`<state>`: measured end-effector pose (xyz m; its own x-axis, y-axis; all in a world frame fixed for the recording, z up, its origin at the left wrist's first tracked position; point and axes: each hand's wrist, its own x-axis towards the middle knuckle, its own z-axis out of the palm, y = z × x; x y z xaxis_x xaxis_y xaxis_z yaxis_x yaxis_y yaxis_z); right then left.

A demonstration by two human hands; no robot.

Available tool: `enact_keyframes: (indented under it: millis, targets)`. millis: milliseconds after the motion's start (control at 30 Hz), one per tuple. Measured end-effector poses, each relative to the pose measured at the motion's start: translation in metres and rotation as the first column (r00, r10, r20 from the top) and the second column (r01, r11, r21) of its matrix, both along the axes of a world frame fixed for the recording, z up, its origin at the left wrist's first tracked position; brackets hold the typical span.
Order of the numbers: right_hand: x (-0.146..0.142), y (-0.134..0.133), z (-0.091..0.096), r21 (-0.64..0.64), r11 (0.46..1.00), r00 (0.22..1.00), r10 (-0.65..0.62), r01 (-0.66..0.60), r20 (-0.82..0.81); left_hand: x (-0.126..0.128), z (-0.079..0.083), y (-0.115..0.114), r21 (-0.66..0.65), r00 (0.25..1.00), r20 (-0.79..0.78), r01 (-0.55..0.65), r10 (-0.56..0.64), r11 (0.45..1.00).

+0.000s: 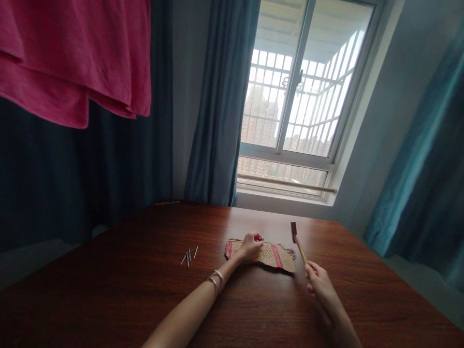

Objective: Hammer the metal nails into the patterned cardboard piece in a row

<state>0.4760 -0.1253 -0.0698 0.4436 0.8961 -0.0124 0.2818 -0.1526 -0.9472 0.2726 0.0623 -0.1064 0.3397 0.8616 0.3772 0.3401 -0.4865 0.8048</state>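
We see loose thin metal nails (pixel 189 255) lying left on the dark wooden table (pixel 108 290). Our left hand (pixel 250 245) pinches down on the tan perforated cardboard piece (pixel 270 256); our right hand (pixel 319 282) grips a small wooden-handled hammer (pixel 297 239), raised just beside it.

Left hand (pixel 250 245) perhaps pinches something too small to tell.

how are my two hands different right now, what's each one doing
The left hand rests on the cardboard piece, fingertips pinched at its far edge; the right hand is raised off it, gripping a small hammer by the handle. The left wrist wears bracelets; the right shows none. Both are bare, over the table.
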Motion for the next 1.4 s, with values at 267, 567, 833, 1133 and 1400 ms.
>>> enact_keyframes:
  millis: [267, 567, 833, 1133, 1400]
  targets:
    - [-0.048, -0.021, 0.029, 0.065, 0.949, 0.782, 0.292, -0.309, -0.550, -0.001, 0.006, -0.006, -0.026, 1.000, -0.011, -0.014, 0.014, 1.000]
    - [-0.065, -0.018, 0.036, 0.076, 0.952, 0.788, 0.288, -0.296, -0.544, -0.002, 0.006, -0.006, -0.014, 1.000, -0.012, 0.008, -0.008, 1.000]
    - [-0.072, -0.018, 0.039, 0.108, 0.952, 0.786, 0.298, -0.287, -0.541, -0.001, 0.009, -0.007, -0.037, 1.000, -0.003, 0.012, -0.012, 0.999]
    - [-0.072, -0.016, 0.049, 0.103, 0.936, 0.804, 0.344, -0.338, -0.486, -0.002, 0.009, -0.009, -0.089, 0.999, 0.029, 0.031, -0.029, 0.996]
    - [-0.073, -0.017, 0.059, 0.112, 0.924, 0.798, 0.374, -0.366, -0.473, -0.002, 0.013, -0.012, -0.075, 1.000, 0.013, 0.003, -0.002, 0.997]
